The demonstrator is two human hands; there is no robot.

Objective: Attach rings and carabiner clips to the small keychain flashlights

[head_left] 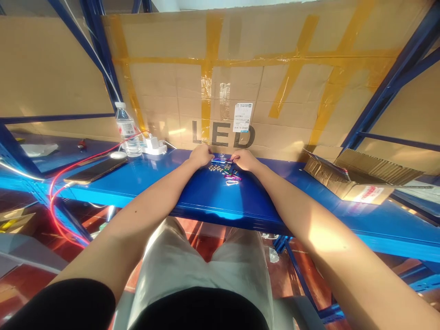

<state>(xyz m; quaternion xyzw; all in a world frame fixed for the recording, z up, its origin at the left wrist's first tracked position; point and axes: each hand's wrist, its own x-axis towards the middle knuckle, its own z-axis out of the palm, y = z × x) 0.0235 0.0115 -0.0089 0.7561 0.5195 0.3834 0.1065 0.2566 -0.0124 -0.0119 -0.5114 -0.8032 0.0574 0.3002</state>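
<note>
My left hand (202,156) rests at the back of the blue shelf, its fingers curled together at the left end of some small blue metallic pieces (218,161). Across from it, my right hand (244,160) has thumb and fingers pinched at the right end of the same group. What either hand holds is too small to make out. Just in front of the hands lie several small silver-gold metal pieces (216,168). Closer to me are shiny purple and pink pieces (233,177) and a pale loop shaped like a carabiner (232,183).
A large cardboard sheet marked LED (220,134) stands behind the shelf (213,201). To the left are a water bottle (129,130), a white charger (154,145), a dark phone (96,171) and a red cable (68,170). An open cardboard box (350,183) sits at right.
</note>
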